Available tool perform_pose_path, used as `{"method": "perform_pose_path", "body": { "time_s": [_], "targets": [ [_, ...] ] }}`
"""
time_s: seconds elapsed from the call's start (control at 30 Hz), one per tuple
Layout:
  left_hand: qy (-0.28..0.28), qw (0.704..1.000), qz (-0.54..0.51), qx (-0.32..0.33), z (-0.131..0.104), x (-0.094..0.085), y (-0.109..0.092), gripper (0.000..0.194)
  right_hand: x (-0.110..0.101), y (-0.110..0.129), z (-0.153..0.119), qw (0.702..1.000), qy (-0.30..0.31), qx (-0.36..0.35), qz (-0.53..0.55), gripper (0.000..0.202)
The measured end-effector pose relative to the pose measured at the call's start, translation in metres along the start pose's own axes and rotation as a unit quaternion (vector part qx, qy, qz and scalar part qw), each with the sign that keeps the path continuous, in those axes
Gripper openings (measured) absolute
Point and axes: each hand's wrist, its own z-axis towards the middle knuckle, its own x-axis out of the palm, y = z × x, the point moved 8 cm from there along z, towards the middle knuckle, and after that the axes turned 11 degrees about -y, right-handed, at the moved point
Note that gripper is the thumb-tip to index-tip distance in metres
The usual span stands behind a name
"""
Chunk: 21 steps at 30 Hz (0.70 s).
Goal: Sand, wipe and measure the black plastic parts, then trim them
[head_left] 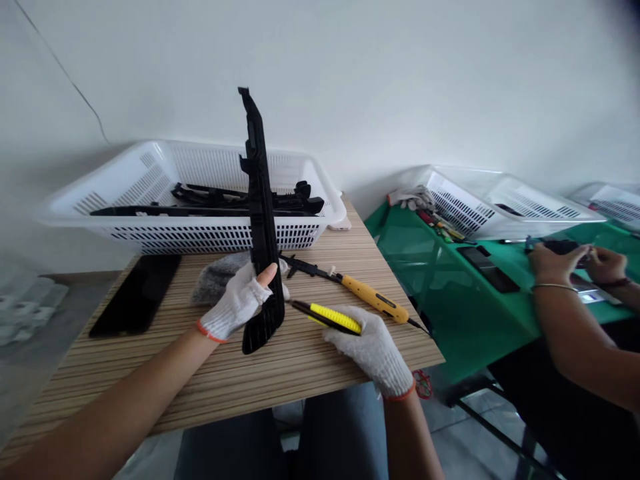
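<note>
My left hand [240, 300], in a white knit glove with a bare thumb tip, grips a long black plastic trim piece [263, 213] near its lower end. The piece stands nearly upright in front of the basket. My right hand [373, 347], gloved too, is closed around a yellow and black utility knife [335, 319]. Its tip points left toward the lower part of the trim piece. Behind the knife, a yellow-handled soldering iron [375, 299] lies on the table. A grey cloth or glove [220, 277] lies behind my left hand.
A white plastic basket [210, 233] with several black parts stands at the back of the wooden table [310, 363]. A black phone [137, 293] lies at left. On the right, a co-worker's hands [560, 263] work at a green table [480, 313] with another white basket [500, 187].
</note>
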Motion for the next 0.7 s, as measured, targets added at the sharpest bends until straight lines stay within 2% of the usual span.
{"method": "perform_pose_path", "body": {
  "time_s": [0.07,0.17,0.27,0.53,0.7],
  "targets": [
    [-0.004,1.000,0.015,-0.001,-0.0003,-0.0005,-0.0016,0.064,0.0022,-0.0006,-0.0005,1.000,0.016,-0.002,-0.005,0.037],
    [-0.006,1.000,0.029,0.010,-0.0001,-0.0005,-0.0050,0.061,-0.0007,0.0003,0.0000,1.000,0.002,-0.013,-0.010,0.037],
    [0.009,1.000,0.030,0.004,0.0004,0.0019,-0.0027,0.061,0.0034,0.0012,-0.0011,0.999,0.031,-0.017,-0.015,0.036],
    [0.048,0.998,0.047,0.005,-0.0007,0.0066,0.0033,0.072,-0.0033,0.0012,-0.0013,0.999,-0.021,-0.029,-0.011,0.035],
    [0.015,0.998,0.053,0.044,0.0009,-0.0013,0.0020,0.064,-0.0003,-0.0007,-0.0016,1.000,-0.002,-0.016,-0.007,0.037]
  ]
}}
